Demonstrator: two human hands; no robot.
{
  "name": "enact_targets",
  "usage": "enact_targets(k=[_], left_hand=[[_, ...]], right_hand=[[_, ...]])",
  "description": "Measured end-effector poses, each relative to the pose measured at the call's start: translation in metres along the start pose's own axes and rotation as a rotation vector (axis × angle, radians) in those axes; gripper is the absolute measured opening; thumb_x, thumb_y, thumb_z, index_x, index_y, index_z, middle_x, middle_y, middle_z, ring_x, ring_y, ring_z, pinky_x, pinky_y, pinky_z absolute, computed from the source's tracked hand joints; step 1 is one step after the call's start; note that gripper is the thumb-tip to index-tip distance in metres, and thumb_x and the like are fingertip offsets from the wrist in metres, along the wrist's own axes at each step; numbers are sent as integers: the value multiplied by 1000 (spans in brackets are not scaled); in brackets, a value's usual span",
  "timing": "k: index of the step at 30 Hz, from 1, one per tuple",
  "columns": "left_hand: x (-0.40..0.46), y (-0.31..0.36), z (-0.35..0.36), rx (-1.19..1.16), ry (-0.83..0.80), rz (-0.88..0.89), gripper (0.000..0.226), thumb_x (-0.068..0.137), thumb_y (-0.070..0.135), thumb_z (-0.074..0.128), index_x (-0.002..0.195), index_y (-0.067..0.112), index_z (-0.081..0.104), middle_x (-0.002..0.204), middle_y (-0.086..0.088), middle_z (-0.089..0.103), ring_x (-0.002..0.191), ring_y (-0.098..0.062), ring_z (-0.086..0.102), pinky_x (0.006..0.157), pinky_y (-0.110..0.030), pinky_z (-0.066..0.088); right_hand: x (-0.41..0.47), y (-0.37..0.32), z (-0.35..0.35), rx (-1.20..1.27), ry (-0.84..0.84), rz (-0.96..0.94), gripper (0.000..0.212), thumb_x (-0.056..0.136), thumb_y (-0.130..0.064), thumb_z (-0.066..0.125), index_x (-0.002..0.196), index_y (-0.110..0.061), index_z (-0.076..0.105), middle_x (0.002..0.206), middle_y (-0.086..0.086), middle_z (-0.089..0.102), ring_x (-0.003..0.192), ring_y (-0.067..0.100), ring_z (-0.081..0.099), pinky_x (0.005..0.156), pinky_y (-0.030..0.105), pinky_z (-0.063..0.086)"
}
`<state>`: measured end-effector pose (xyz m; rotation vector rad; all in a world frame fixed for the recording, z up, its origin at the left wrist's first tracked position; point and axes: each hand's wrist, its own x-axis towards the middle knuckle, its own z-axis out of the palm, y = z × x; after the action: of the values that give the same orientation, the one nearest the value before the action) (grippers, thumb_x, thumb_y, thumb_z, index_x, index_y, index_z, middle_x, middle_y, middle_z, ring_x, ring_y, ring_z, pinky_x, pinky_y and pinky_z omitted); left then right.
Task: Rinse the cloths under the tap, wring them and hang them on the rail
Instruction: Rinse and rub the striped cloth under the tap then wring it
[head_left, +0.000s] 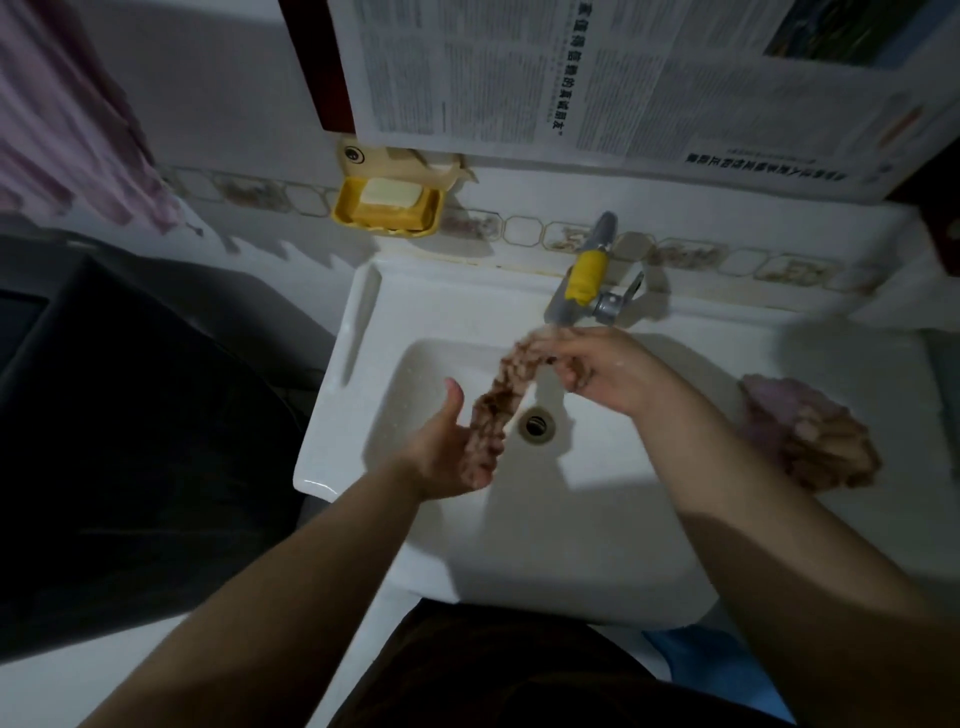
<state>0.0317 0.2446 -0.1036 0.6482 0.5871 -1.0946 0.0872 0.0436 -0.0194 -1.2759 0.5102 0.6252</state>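
A brown mottled cloth (511, 387), twisted into a long strip, stretches over the white sink (597, 545). My left hand (452, 452) holds its lower end in the palm, thumb raised. My right hand (597, 371) grips its upper end just below the tap (582, 280), whose spout has a yellow wrap. A drain (535, 423) lies right of the strip. More cloths, pinkish and tan (810, 436), lie bunched on the sink's right ledge. No rail is in view.
A yellow soap dish with a soap bar (389, 205) is fixed to the wall above the sink's left corner. Newspaper (597, 78) covers the wall above. A pink towel (67, 130) hangs top left. A dark appliance (130, 415) stands left of the sink.
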Motion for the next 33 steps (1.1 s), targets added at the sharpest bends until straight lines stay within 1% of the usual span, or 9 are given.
enact_targets(k=[4,6,9,14,17,23,27,30,33], left_hand=[[0,11,20,-270,-110,227,97,66,94,15,87,11,60,81,-11,66,73,-25,66,68,-30,55],[-7,23,21,-275,-108,313,95,72,90,11,75,12,65,78,-10,66,74,-26,65,76,-36,52],[-16,33,11,-286,-18,400,67,86,74,30,101,22,68,73,1,66,63,-15,59,72,-31,47],[-41,29,11,346,-75,439,32,82,49,59,97,25,76,91,5,66,67,-5,62,64,-25,55],[-54,32,13,671,-191,338,87,51,48,90,119,4,59,106,-9,67,95,-21,64,83,-34,50],[-74,33,46,969,-166,278,42,76,5,70,117,8,59,103,-5,70,102,-18,64,89,-25,50],[-77,26,62,733,-165,77,25,89,-1,57,112,4,59,89,-7,70,84,-20,68,88,-35,54],[-75,15,86,917,-184,-78,13,91,-3,55,101,3,60,81,-7,66,72,-18,67,82,-38,56],[-69,12,108,1191,-20,-161,6,88,5,65,91,8,61,75,-4,60,69,-15,60,81,-40,58]], right_hand=[[-41,29,54,-343,-329,-159,33,78,14,57,96,-14,64,84,14,55,74,22,52,62,27,38],[-54,43,55,-554,-315,-115,38,81,12,60,105,-18,61,79,8,57,66,15,53,56,24,43],[-64,49,40,-677,-201,-97,28,84,5,63,104,-14,60,77,7,63,61,7,59,55,22,47],[-61,31,27,-547,-35,-198,38,78,12,65,108,-12,64,84,8,63,66,11,57,52,16,45],[-61,18,33,-524,-98,-263,55,79,9,68,122,-21,52,98,6,62,78,13,62,60,19,50],[-61,25,39,-661,-74,-563,63,84,13,50,127,-33,45,137,3,40,106,28,59,89,30,50],[-59,61,9,-1611,50,-966,88,78,-6,63,147,-35,17,158,3,4,144,32,12,112,46,28],[-52,66,0,-1712,80,-1266,84,77,-26,68,148,-18,22,149,16,31,128,39,42,99,49,44],[-47,65,4,-1772,256,-1381,51,76,-19,58,125,-7,52,89,11,64,74,28,65,48,32,51]])
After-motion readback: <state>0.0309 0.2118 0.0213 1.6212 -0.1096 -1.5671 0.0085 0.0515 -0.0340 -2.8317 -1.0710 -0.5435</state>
